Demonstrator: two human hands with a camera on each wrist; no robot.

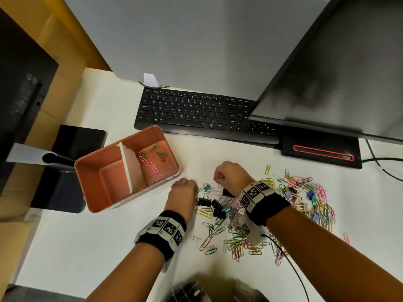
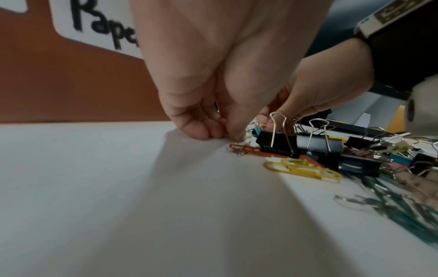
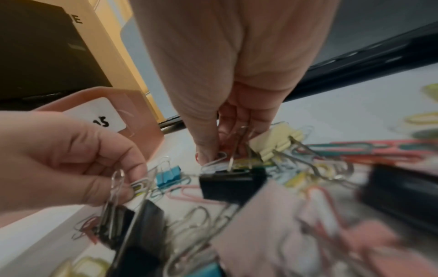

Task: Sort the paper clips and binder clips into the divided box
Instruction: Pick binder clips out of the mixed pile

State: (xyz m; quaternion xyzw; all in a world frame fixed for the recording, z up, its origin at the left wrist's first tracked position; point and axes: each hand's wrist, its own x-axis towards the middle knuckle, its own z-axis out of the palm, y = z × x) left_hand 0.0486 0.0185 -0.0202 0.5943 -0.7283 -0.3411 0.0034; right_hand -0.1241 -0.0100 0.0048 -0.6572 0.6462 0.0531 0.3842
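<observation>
A pink divided box [image 1: 93, 184] stands left of my hands, with a white divider [image 1: 127, 168]. Its right compartment holds several paper clips [image 1: 154, 168]; its left one looks bare. A mixed pile of coloured paper clips and binder clips [image 1: 261, 214] is spread over the white desk. At the pile's left edge my left hand [image 1: 196, 189] pinches silver and yellowish paper clips [image 3: 140, 184] between thumb and fingertips [image 2: 237, 137]. Just to the right, my right hand [image 1: 218, 178] pinches the wire handle of a black binder clip [image 3: 232, 183].
Behind the pile lies a black keyboard [image 1: 196, 112], and a monitor [image 1: 338, 73] on a base with a red line [image 1: 320, 153] overhangs the right. A black cable [image 1: 290, 264] runs from my right wrist. A black stand [image 1: 72, 149] sits behind the box.
</observation>
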